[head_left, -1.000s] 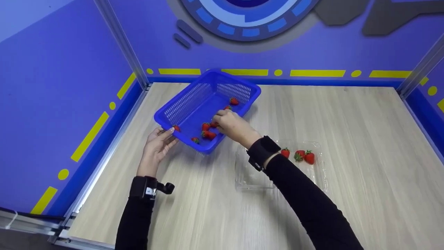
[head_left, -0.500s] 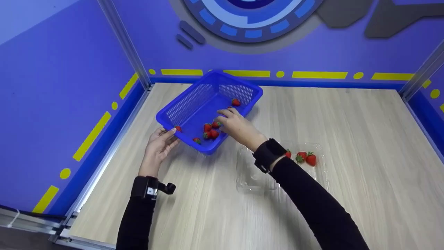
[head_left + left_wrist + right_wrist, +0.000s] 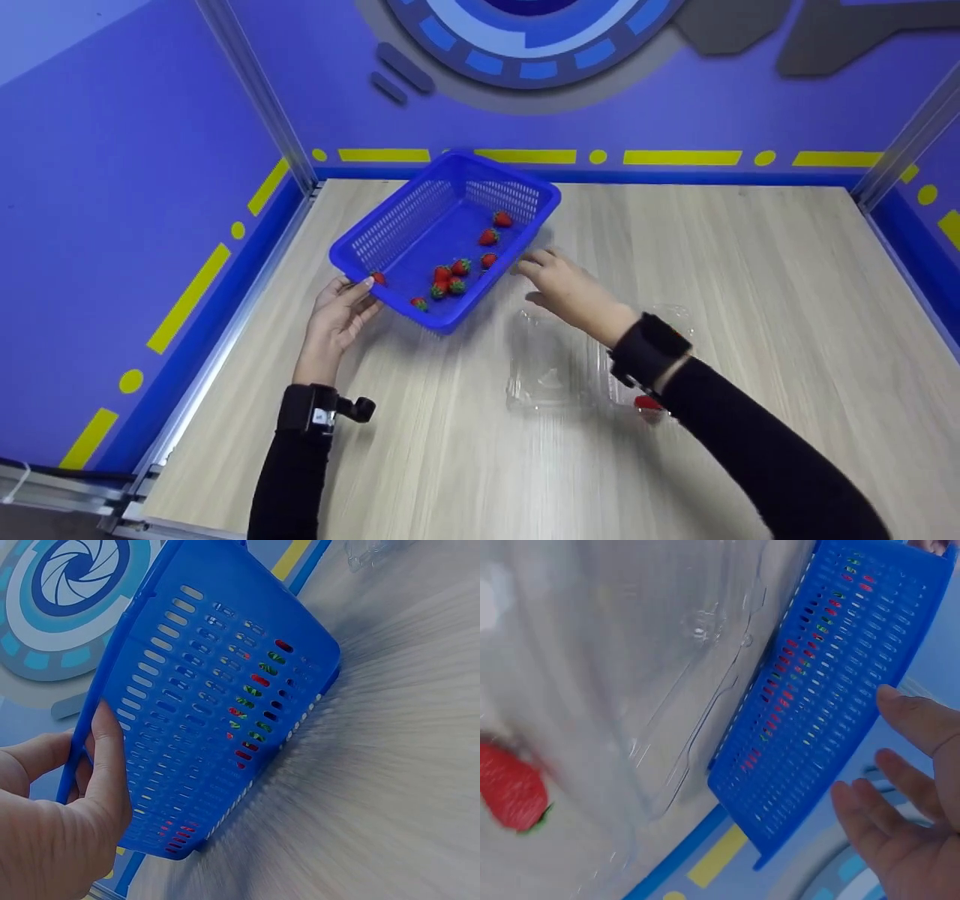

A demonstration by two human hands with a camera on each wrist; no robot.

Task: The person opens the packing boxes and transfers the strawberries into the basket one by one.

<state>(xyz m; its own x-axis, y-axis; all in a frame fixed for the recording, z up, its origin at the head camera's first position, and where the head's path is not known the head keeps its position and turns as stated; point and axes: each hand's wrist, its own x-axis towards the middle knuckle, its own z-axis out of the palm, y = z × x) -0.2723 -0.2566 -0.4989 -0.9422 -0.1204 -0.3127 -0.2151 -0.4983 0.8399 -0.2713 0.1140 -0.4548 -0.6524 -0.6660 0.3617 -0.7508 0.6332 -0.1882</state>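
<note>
My left hand (image 3: 339, 319) grips the near left rim of a blue plastic basket (image 3: 397, 214); in the left wrist view its thumb and fingers lie on either side of the rim. Several strawberries (image 3: 489, 237) lie on the basket's floor, most toward the near and right sides. Just outside the basket's right wall hovers my right hand (image 3: 570, 292), loosely bent and holding nothing. Its fingers (image 3: 911, 720) are spread apart in the right wrist view. A clear plastic clamshell box (image 3: 547, 397) lies below that hand, with a strawberry (image 3: 647, 403) showing beside the wrist. The right arm hides part of the box.
The wooden table (image 3: 787, 300) extends to the right of the box and along the front. Blue printed panels (image 3: 600, 127) close off the back and sides. The basket's far corner stands close to the back panel.
My right hand has left the strawberries inside the basket and moved right, past the rim, with nothing in it. My left hand keeps its grip on the basket, which stays about where it was.
</note>
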